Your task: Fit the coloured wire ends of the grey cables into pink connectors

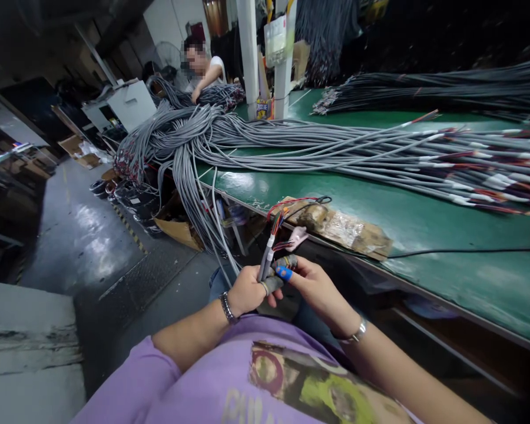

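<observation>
Grey cables (265, 266) stand up out of my left hand (251, 288), whose fingers are wrapped round them. White tape bands the cables near their tops, and thin coloured wires (277, 222) fan out above it. My right hand (302, 280) touches the same cables from the right, its fingers pinched together. A blue cover sits on one of its fingertips, and grey wraps cover other fingers. Whatever is between the right fingertips is too small to make out. Both hands are in front of my body, near the table's edge.
Long grey cables (291, 138) lie across the green table (424, 229), some hanging over its left edge. A taped cardboard piece (344, 228) is at the near edge. Black cables (441, 88) lie behind. Another person (214, 70) leans over cables at the back, beside white posts.
</observation>
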A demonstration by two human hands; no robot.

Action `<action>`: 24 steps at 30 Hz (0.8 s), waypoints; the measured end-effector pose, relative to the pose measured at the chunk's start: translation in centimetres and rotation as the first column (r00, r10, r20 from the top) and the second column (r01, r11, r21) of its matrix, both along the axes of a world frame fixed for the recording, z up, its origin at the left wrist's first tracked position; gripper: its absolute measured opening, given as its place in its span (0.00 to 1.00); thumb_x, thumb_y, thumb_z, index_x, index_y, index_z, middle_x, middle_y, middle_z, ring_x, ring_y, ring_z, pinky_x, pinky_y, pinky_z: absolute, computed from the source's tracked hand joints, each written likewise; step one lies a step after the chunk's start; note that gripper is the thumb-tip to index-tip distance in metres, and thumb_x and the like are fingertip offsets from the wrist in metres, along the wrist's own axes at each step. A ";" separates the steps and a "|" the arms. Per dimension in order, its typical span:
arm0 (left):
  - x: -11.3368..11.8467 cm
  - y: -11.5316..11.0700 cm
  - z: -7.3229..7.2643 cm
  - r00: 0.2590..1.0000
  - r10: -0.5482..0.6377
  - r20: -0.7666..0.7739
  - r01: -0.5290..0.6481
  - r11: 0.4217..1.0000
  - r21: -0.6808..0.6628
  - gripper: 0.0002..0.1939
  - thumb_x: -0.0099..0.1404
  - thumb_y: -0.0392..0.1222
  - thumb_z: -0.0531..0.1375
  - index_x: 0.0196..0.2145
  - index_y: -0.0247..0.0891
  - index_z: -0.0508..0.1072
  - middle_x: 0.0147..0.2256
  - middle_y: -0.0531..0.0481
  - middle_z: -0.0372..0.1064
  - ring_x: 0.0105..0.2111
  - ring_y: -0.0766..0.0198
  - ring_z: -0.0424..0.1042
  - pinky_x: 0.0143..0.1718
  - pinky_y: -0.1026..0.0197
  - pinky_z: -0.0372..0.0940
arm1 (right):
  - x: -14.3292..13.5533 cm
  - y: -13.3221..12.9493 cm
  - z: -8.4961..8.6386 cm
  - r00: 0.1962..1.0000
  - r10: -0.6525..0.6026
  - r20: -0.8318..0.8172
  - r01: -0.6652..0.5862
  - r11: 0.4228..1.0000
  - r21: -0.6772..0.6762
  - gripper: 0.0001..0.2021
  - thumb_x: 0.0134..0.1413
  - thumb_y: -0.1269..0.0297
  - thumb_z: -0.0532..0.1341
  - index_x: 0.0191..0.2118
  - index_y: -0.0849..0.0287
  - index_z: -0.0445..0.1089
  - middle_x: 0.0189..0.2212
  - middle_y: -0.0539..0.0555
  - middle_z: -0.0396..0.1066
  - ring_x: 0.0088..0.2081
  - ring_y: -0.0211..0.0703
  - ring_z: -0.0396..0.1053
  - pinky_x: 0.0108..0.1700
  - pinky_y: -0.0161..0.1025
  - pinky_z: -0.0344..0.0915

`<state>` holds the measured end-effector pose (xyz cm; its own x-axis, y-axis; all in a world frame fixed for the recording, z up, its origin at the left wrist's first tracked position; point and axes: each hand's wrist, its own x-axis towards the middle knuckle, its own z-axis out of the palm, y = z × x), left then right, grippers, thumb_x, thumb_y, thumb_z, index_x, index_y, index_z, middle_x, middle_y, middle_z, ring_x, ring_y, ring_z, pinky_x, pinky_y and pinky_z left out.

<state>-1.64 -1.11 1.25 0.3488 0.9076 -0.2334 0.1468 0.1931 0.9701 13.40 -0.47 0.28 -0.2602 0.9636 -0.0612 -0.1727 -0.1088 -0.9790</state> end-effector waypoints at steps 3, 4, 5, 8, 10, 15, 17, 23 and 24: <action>-0.1 0.0 0.2 1.000 -0.007 -0.010 0.007 1.000 0.021 0.24 0.55 0.61 0.60 0.21 0.33 0.68 0.15 0.53 0.65 0.13 0.72 0.61 0.16 0.68 0.53 | -0.2 -0.1 -0.6 0.993 -0.095 -0.069 0.091 0.994 -0.054 0.15 0.41 0.51 0.68 0.26 0.58 0.70 0.21 0.49 0.69 0.24 0.37 0.62 0.29 0.37 0.60; -0.1 -0.1 0.2 1.000 -0.006 -0.010 0.006 1.000 0.026 0.25 0.55 0.61 0.60 0.21 0.33 0.69 0.15 0.53 0.64 0.13 0.73 0.61 0.16 0.68 0.53 | -0.2 -0.2 -0.8 0.986 -0.141 -0.094 0.133 0.987 -0.086 0.15 0.40 0.51 0.69 0.26 0.58 0.70 0.21 0.48 0.68 0.24 0.36 0.62 0.29 0.36 0.60; -0.2 -0.1 0.1 1.000 -0.001 -0.008 0.002 1.000 0.027 0.25 0.56 0.61 0.60 0.21 0.33 0.69 0.15 0.53 0.65 0.13 0.73 0.61 0.16 0.68 0.53 | -0.1 -0.2 -1.0 0.975 -0.187 -0.122 0.172 0.977 -0.123 0.15 0.40 0.52 0.69 0.26 0.58 0.70 0.21 0.48 0.67 0.23 0.35 0.61 0.28 0.35 0.60; -0.3 -0.1 0.0 0.999 0.039 0.003 -0.039 0.999 0.027 0.25 0.56 0.61 0.59 0.21 0.33 0.69 0.17 0.51 0.66 0.14 0.72 0.63 0.16 0.68 0.53 | 0.2 -0.3 -1.3 0.946 -0.263 -0.191 0.223 0.952 -0.209 0.16 0.42 0.49 0.68 0.28 0.57 0.69 0.22 0.47 0.65 0.23 0.34 0.60 0.28 0.35 0.62; -0.3 -0.1 0.0 0.998 0.064 0.007 -0.064 0.998 0.029 0.24 0.56 0.60 0.60 0.21 0.33 0.69 0.18 0.51 0.67 0.14 0.71 0.64 0.16 0.68 0.52 | 0.5 -0.4 -1.1 0.962 -0.214 -0.168 0.180 0.964 -0.197 0.18 0.42 0.46 0.67 0.30 0.58 0.70 0.22 0.48 0.65 0.23 0.35 0.60 0.28 0.36 0.63; -0.2 -0.1 0.0 1.000 0.020 -0.017 -0.019 0.999 0.045 0.24 0.56 0.59 0.60 0.21 0.33 0.70 0.16 0.52 0.65 0.14 0.72 0.63 0.17 0.68 0.53 | 0.4 -0.7 -0.8 0.991 -0.134 0.010 0.134 0.990 -0.046 0.17 0.39 0.50 0.69 0.27 0.59 0.70 0.21 0.49 0.66 0.23 0.35 0.60 0.26 0.35 0.59; -0.3 -0.2 -0.1 0.999 0.048 -0.017 -0.047 0.997 0.056 0.23 0.57 0.58 0.60 0.22 0.33 0.70 0.17 0.51 0.67 0.15 0.71 0.64 0.17 0.68 0.54 | 0.3 -0.9 -0.8 0.992 -0.128 0.008 0.128 0.991 -0.047 0.16 0.40 0.50 0.69 0.27 0.59 0.70 0.21 0.49 0.66 0.24 0.36 0.60 0.26 0.35 0.59; -0.5 -0.1 -0.9 0.981 0.191 0.045 -0.193 0.981 0.034 0.20 0.58 0.55 0.60 0.22 0.33 0.68 0.20 0.50 0.69 0.16 0.70 0.68 0.16 0.69 0.51 | 0.3 -1.3 -1.2 0.994 -0.101 -0.046 0.095 0.988 -0.121 0.14 0.39 0.54 0.70 0.26 0.59 0.70 0.21 0.48 0.65 0.23 0.35 0.58 0.26 0.35 0.57; -0.5 0.0 -1.0 0.978 0.200 0.056 -0.202 0.979 0.030 0.20 0.58 0.54 0.60 0.23 0.33 0.68 0.20 0.50 0.69 0.16 0.70 0.68 0.15 0.69 0.51 | 0.3 -1.4 -1.2 0.994 -0.091 -0.056 0.082 0.988 -0.133 0.14 0.38 0.55 0.70 0.26 0.59 0.70 0.21 0.48 0.65 0.23 0.34 0.58 0.26 0.34 0.57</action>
